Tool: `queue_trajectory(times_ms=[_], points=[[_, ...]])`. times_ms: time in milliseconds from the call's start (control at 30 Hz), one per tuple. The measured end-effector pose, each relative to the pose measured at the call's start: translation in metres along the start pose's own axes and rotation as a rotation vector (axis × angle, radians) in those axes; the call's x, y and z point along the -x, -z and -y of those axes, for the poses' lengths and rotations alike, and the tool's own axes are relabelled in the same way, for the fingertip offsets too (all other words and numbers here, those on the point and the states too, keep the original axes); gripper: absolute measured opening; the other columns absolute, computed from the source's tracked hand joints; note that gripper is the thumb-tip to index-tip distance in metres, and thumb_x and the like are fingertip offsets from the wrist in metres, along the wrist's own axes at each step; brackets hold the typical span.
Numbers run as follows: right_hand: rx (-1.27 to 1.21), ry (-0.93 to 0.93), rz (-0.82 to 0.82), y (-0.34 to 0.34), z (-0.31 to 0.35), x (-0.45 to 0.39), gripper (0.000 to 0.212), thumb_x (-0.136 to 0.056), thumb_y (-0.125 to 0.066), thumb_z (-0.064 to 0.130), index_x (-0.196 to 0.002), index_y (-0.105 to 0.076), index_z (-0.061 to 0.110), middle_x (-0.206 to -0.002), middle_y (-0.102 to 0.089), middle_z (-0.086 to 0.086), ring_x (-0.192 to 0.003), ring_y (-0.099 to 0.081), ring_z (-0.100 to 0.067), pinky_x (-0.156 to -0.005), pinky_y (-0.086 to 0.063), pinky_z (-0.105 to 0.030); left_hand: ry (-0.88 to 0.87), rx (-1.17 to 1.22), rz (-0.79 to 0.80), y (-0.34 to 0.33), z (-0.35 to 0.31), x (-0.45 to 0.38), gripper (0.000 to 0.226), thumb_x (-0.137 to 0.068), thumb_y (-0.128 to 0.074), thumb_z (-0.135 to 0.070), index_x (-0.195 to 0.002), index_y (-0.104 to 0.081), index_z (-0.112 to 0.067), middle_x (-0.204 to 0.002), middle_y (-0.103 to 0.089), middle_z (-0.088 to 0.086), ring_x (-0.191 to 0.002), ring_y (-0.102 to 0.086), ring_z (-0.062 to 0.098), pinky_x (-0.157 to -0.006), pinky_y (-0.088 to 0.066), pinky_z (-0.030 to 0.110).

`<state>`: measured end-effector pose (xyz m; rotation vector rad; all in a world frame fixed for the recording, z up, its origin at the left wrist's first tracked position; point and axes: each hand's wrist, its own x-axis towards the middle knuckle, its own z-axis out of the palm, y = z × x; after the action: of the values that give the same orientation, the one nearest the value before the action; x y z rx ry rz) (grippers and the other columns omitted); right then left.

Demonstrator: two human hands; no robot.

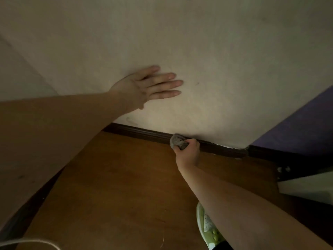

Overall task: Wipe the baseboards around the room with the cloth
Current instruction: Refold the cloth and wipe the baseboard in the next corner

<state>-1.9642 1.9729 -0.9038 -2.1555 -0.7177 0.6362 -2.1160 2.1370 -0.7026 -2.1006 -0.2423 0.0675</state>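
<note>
A dark brown baseboard (144, 133) runs along the foot of a pale beige wall (216, 69), slanting down to the right. My right hand (188, 152) is shut on a bunched grey cloth (177, 141), which is pressed against the baseboard. My left hand (146, 87) lies flat on the wall above, fingers spread and pointing right, holding nothing. The left forearm hides the baseboard's left stretch.
Brown wooden floor (117, 186) fills the middle. A purple wall (302, 130) with its own dark baseboard (288, 159) meets the beige wall at the right corner. A white surface (306, 186) sits at right. My green-white shoe (207, 226) is below; a white cord (32, 243) lies bottom left.
</note>
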Motion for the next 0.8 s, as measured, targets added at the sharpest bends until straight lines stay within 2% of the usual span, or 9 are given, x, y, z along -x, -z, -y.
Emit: queue_trajectory(times_ms=[100, 133, 333, 467, 600, 733, 800], points=[[-0.005, -0.029, -0.057, 0.025, -0.017, -0.003, 0.037, -0.083, -0.080, 0.020, -0.099, -0.047, 0.023, -0.118, -0.050, -0.002, -0.108, -0.058, -0.024, -0.089, -0.056, -0.036, 0.023, 0.001, 0.071, 0.011, 0.006, 0.001, 0.137, -0.068, -0.068, -0.072, -0.155, 0.023, -0.017, -0.161, 0.030, 0.009, -0.147, 0.030, 0.032, -0.120, 0.015, 0.052], [0.012, -0.036, -0.074, 0.032, -0.022, -0.004, 0.036, -0.083, -0.079, 0.020, -0.100, -0.047, 0.022, -0.120, -0.050, -0.004, -0.109, -0.058, -0.025, -0.090, -0.056, -0.037, 0.002, 0.023, 0.129, 0.012, 0.004, 0.001, 0.138, -0.069, -0.070, -0.071, -0.155, 0.023, -0.017, -0.162, 0.030, 0.009, -0.147, 0.030, 0.032, -0.119, 0.017, 0.052], [0.056, 0.029, -0.061, 0.066, -0.046, -0.013, 0.034, -0.085, -0.078, 0.019, -0.103, -0.049, 0.020, -0.124, -0.050, -0.005, -0.112, -0.056, -0.025, -0.095, -0.054, -0.039, -0.057, -0.075, 0.148, 0.008, 0.005, 0.000, 0.132, -0.075, -0.061, -0.074, -0.153, 0.026, -0.014, -0.159, 0.034, 0.013, -0.144, 0.036, 0.036, -0.115, 0.022, 0.056], [0.089, 0.074, -0.060, 0.085, -0.064, -0.020, 0.036, -0.084, -0.078, 0.018, -0.102, -0.047, 0.023, -0.122, -0.051, -0.004, -0.112, -0.056, -0.023, -0.096, -0.053, -0.039, -0.046, -0.129, 0.097, -0.001, 0.000, 0.001, 0.125, -0.078, -0.054, -0.075, -0.153, 0.026, -0.015, -0.158, 0.035, 0.014, -0.143, 0.036, 0.038, -0.115, 0.021, 0.058], [0.110, 0.110, -0.069, 0.101, -0.076, -0.025, 0.033, -0.084, -0.078, 0.018, -0.105, -0.053, 0.018, -0.118, -0.052, -0.004, -0.111, -0.057, -0.023, -0.095, -0.054, -0.040, -0.030, -0.149, 0.045, -0.006, -0.005, 0.003, 0.119, -0.082, -0.053, -0.071, -0.154, 0.025, -0.016, -0.158, 0.035, 0.013, -0.142, 0.038, 0.038, -0.115, 0.022, 0.057], [0.104, 0.064, -0.127, 0.134, -0.094, -0.034, 0.033, -0.085, -0.077, 0.019, -0.107, -0.053, 0.021, -0.117, -0.052, 0.000, -0.106, -0.058, -0.018, -0.089, -0.054, -0.032, -0.046, -0.114, -0.081, -0.013, 0.000, 0.002, 0.120, -0.076, -0.069, -0.062, -0.159, 0.006, -0.017, -0.167, 0.012, 0.008, -0.152, 0.015, 0.032, -0.120, 0.012, 0.054], [0.126, 0.047, -0.146, 0.150, -0.107, -0.040, 0.034, -0.084, -0.077, 0.020, -0.109, -0.054, 0.019, -0.117, -0.053, 0.000, -0.105, -0.056, -0.015, -0.087, -0.053, -0.029, -0.028, -0.103, -0.111, -0.018, 0.000, 0.002, 0.121, -0.073, -0.073, -0.060, -0.160, 0.000, -0.018, -0.168, 0.005, 0.006, -0.153, 0.010, 0.031, -0.121, 0.009, 0.054]])
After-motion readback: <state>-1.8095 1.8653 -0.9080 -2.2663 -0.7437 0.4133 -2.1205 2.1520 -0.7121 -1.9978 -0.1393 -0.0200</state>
